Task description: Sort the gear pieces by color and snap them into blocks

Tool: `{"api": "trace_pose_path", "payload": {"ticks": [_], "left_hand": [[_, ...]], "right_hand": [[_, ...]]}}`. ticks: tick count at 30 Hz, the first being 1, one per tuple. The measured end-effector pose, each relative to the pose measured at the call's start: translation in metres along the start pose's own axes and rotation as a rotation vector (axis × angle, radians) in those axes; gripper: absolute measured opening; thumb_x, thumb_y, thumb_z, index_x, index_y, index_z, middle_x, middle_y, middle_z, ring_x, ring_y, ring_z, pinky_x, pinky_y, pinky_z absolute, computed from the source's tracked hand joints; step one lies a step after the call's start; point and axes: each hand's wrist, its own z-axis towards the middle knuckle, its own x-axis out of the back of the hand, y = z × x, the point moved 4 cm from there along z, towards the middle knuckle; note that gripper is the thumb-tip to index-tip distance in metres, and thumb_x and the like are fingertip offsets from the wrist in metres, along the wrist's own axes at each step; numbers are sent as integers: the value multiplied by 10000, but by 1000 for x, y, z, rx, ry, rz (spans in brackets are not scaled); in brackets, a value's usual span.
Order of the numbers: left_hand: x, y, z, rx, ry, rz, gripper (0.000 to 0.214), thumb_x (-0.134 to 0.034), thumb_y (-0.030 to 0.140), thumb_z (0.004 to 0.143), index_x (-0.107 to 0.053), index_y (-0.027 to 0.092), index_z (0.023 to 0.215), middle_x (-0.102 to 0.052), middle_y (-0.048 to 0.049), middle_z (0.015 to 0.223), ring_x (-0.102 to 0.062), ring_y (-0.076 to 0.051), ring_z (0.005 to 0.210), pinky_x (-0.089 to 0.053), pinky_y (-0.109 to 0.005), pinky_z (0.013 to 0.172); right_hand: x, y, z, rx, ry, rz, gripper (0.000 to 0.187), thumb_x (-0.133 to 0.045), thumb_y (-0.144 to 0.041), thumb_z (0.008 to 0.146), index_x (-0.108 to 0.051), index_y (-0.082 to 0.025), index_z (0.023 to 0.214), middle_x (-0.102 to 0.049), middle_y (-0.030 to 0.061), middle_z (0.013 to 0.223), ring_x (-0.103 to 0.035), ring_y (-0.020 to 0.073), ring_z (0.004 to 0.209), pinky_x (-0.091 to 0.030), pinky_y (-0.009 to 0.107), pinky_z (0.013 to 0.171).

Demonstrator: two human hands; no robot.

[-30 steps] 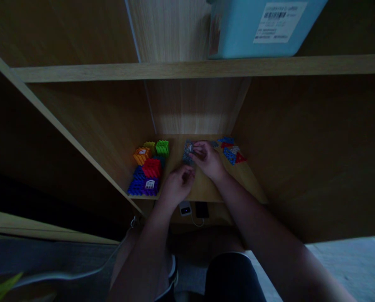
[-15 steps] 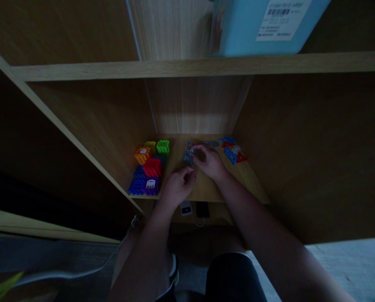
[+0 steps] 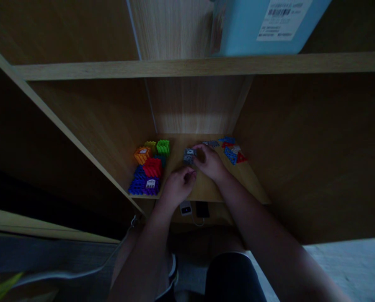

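Note:
A grey lattice toy block (image 3: 187, 158) with a white window piece on top sits on the cabinet shelf. My right hand (image 3: 210, 162) has its thumb and fingers closed at the block's right side. Closer to me, my left hand (image 3: 178, 184) is curled with fingertips pressed together; whatever they hold, if anything, is too small to make out. Flat grey lattice pieces (image 3: 211, 143) lie behind my right hand.
To the left stand built lattice blocks: orange (image 3: 142, 155), green (image 3: 163, 147), red (image 3: 152, 167) and purple (image 3: 151, 186). Blue flat pieces (image 3: 230, 155) and a red triangle (image 3: 241, 157) lie right. A blue box (image 3: 246, 29) stands on the upper shelf; a power bank (image 3: 185, 208) lies below.
The white window piece, earlier at my right fingertips, now lies flat on top of the grey block. The right fingers have shifted slightly; my left hand has barely moved.

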Motion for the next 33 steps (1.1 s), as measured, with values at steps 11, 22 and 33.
{"api": "trace_pose_path", "payload": {"ticks": [11, 22, 33], "left_hand": [[1, 2, 0, -9, 5, -1, 149, -616, 286, 1044, -739, 231, 980, -762, 2, 853, -709, -166, 772, -485, -277, 725], [2, 3, 0, -17, -2, -29, 148, -613, 282, 1041, -733, 229, 973, -754, 6, 847, -700, -164, 763, -483, -278, 722], [1, 1, 0, -15, 7, -3, 171, -607, 304, 1049, -738, 238, 961, -765, -3, 844, -711, -175, 772, -500, -285, 725]], "right_hand": [[-2, 6, -2, -34, 6, -9, 307, -707, -320, 929, -663, -270, 1229, -770, 110, 1248, -703, 327, 1221, -532, 537, 1125], [-2, 8, -4, -40, -11, -29, 321, -685, -353, 948, -637, -264, 1253, -752, 125, 1278, -687, 328, 1248, -531, 546, 1138], [11, 16, -2, -101, 160, -50, 276, -513, -436, 1083, -676, -251, 1205, -749, 144, 1218, -697, 331, 1206, -539, 553, 1126]]}}
